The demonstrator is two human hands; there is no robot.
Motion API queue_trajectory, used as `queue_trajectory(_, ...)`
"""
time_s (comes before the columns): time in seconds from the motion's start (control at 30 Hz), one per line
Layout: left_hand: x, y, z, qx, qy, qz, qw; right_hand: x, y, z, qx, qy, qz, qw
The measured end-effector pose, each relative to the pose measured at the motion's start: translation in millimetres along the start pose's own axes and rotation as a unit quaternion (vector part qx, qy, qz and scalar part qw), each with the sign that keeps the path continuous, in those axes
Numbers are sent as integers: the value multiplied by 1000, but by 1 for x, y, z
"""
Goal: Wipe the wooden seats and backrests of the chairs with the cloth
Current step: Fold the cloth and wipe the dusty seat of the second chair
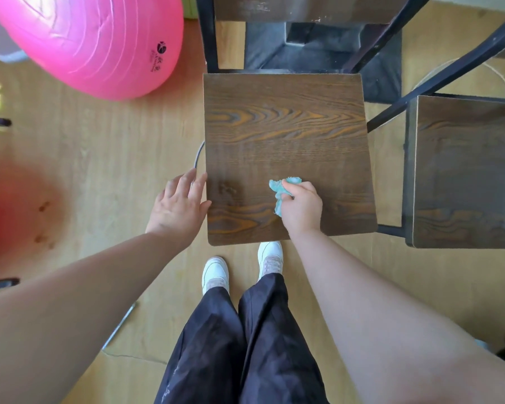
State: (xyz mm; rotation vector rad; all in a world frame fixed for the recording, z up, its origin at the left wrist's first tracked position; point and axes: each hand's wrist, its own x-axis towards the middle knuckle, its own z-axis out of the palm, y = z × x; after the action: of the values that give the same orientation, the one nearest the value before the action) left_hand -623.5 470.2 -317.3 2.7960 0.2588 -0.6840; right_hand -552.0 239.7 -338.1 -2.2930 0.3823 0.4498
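Presently, wiping the seat (pixel 286 126): the right hand (pixel 302 207) grips the cloth (pixel 280 189) in curled fingers (pixel 289 188) near its 6 o'clock edge, left hand (pixel 178 204) released at 8 o'clock; further strokes likely must reach 12 o'clock, then the backrest (pixel 303 7).

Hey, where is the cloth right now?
In the head view, the crumpled turquoise cloth is bunched in the right hand, on the near part of the dark wooden chair seat, right of the left hand at the seat's left edge.
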Motion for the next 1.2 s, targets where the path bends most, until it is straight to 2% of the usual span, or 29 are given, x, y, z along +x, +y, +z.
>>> queue_trajectory(0.1, -5, -5, 0, -1, 4, -4, 1000, 9, -20, 12, 4, -34, -20, 999)
queue_trajectory(0.23, -10, -5, 0, -9, 2, -10, 1000, 13, -27, 20, -75, -107, -103, 986)
queue_trajectory(0.5, -17, -5, -3, -5, 7, -7, 1000, -18, -3, 28, -160, -182, -230, 942)
queue_trajectory(0.63, -21, -5, -3, -5, 7, -5, 1000, -53, 14, 30, -153, -212, -263, 929)
queue_trajectory(0.77, -25, -8, 1, -6, 8, -6, 1000, -73, 29, 37, -153, -206, -275, 927)
queue_trajectory(0.87, -24, -13, 4, -7, 12, -12, 1000, -70, 21, 33, -122, -179, -269, 938)
queue_trajectory(1.03, -15, -14, 5, -9, 20, -8, 1000, -19, -27, 24, -67, -77, -199, 975)
queue_trajectory(1.2, -4, -9, 2, -18, 34, -3, 999, 42, -81, 38, -100, -60, -185, 976)
